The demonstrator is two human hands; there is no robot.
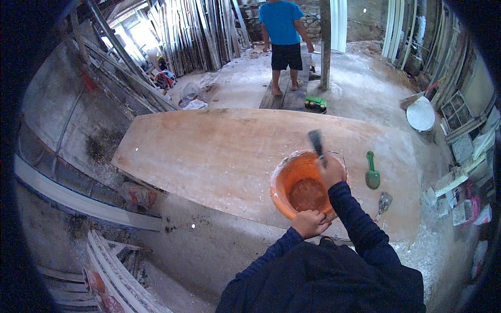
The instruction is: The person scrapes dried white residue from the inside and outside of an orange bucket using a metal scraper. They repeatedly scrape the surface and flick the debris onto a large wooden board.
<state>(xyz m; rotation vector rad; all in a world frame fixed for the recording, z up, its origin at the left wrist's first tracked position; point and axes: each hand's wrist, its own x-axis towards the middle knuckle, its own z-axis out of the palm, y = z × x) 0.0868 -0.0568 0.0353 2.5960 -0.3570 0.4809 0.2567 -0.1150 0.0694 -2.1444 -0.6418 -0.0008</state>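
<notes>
An orange bucket (284, 183) with whitish smears on its rim stands tilted toward me on a long wooden board. At its near rim, my left hand (311, 224) is closed on the edge. My right hand (331, 171) is over the bucket's far right side, gripping a short dark tool (315, 141) whose broad flat end points up and away; blur hides whether it is a brush or a scraper. To the right lie a green toy scoop (372, 175) and a putty knife (384, 201) with a smeared grey blade.
The pale wooden board (209, 151) spans the space before me. Beyond it, a person in a blue shirt (282, 23) stands on dark planks beside a green toy truck (315, 103) and a post (325, 47). White frame pieces (117, 271) lean at lower left; a broom (412, 100) lies right.
</notes>
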